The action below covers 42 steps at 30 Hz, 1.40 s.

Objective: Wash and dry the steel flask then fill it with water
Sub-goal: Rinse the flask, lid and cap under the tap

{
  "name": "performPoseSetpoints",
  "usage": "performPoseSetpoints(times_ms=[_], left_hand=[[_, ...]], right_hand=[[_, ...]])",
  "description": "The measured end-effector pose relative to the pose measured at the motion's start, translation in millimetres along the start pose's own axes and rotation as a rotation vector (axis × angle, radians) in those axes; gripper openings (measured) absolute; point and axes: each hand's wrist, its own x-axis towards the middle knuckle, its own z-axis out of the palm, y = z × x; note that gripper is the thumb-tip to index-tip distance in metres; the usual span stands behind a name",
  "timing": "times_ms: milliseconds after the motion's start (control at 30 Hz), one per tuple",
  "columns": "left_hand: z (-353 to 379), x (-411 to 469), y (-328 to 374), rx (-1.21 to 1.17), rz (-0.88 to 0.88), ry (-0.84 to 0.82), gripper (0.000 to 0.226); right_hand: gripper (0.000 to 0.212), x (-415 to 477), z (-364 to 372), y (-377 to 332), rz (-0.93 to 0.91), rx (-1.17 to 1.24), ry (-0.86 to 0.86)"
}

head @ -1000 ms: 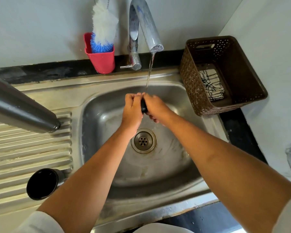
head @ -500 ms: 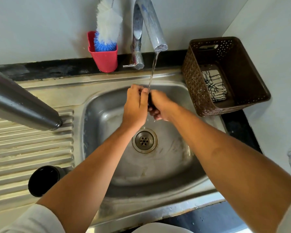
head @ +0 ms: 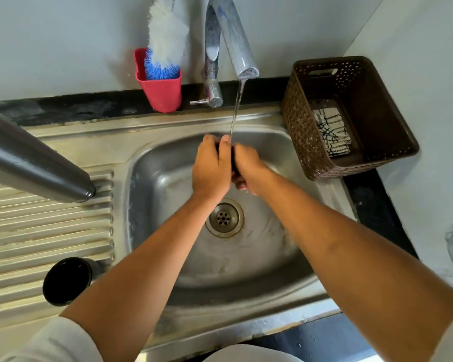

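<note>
The steel flask (head: 32, 163) lies on its side on the ribbed draining board, its mouth end pointing toward the sink. Over the basin, my left hand (head: 211, 165) and my right hand (head: 249, 168) are pressed together around a small black part (head: 233, 156), of which only a sliver shows between the fingers. A thin stream of water (head: 237, 111) falls from the tap (head: 236, 48) onto my left fingertips. A black-lined steel cup lid (head: 67, 280) lies on the draining board at the lower left.
A red holder (head: 162, 92) with a white and blue bottle brush (head: 165, 43) stands behind the sink (head: 168, 178). At the right, a brown basket (head: 377, 158) holds a folded patterned cloth (head: 331, 134). The drain (head: 224, 218) lies below my hands.
My left hand has closed further over the black part and my hands have shifted slightly under the stream. The flask and cup lid have not moved.
</note>
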Motion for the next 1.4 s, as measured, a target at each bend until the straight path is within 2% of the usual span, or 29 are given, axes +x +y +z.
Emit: performPoseSetpoints(times_ms=[67, 133, 200, 267, 333, 400, 467, 600, 733, 800, 900, 967, 1033, 1100, 1200, 1267, 1400], left_hand=[[-1, -3, -1, 0.073, 0.135, -0.068, 0.022], [2, -2, -1, -0.052, 0.091, -0.152, 0.02], [7, 2, 6, -0.402, -0.174, -0.141, 0.018], [6, 11, 14, -0.611, -0.473, -0.062, 0.021], [0, 18, 16, -0.757, -0.702, -0.048, 0.028], [-7, 20, 15, -0.849, -0.835, -0.083, 0.039], [-10, 17, 14, -0.865, -0.845, -0.102, 0.043], [-13, 11, 15, -0.892, -0.765, -0.12, 0.034], [-13, 8, 15, -0.875, -0.703, -0.13, 0.023], [-14, 7, 15, -0.857, -0.667, -0.153, 0.018], [-17, 3, 14, -0.827, -0.671, -0.206, 0.019], [-17, 1, 14, -0.799, -0.717, -0.232, 0.018], [-17, 3, 14, -0.787, -0.778, -0.196, 0.013], [-17, 6, 15, -0.808, -0.842, -0.127, 0.02], [-16, 7, 11, -0.81, -0.878, -0.095, 0.035], [-13, 5, 6, -0.754, -0.871, -0.115, 0.038], [-12, 6, -2, -0.658, -0.879, -0.056, 0.033]], right_hand=[[0.049, -1, -8, -3, 0.14, 0.081, -0.081], [0.051, 0, -9, -2, 0.037, 0.004, -0.001], [0.048, 0, -3, 4, -0.247, -0.264, 0.168], [0.038, -7, 4, 13, -0.495, -0.525, 0.254], [0.033, -11, 6, 21, -0.66, -0.685, 0.309], [0.036, -10, 1, 26, -0.725, -0.717, 0.296], [0.041, -8, -5, 30, -0.745, -0.598, 0.25], [0.046, -10, -7, 34, -0.704, -0.307, 0.234], [0.02, -8, -6, 32, -0.657, -0.113, 0.304], [0.012, -5, -7, 32, -0.566, 0.033, 0.252], [0.014, -4, -6, 28, -0.351, 0.21, 0.218], [0.012, -1, -5, 26, -0.326, 0.167, 0.317], [0.01, 1, -6, 29, -0.447, -0.021, 0.355], [0.014, -3, -6, 34, -0.598, -0.224, 0.263], [0.046, -5, -4, 42, -0.63, -0.423, 0.123], [0.052, -3, -5, 43, -0.589, -0.442, 0.151], [0.04, -1, -4, 36, -0.474, -0.336, 0.174]])
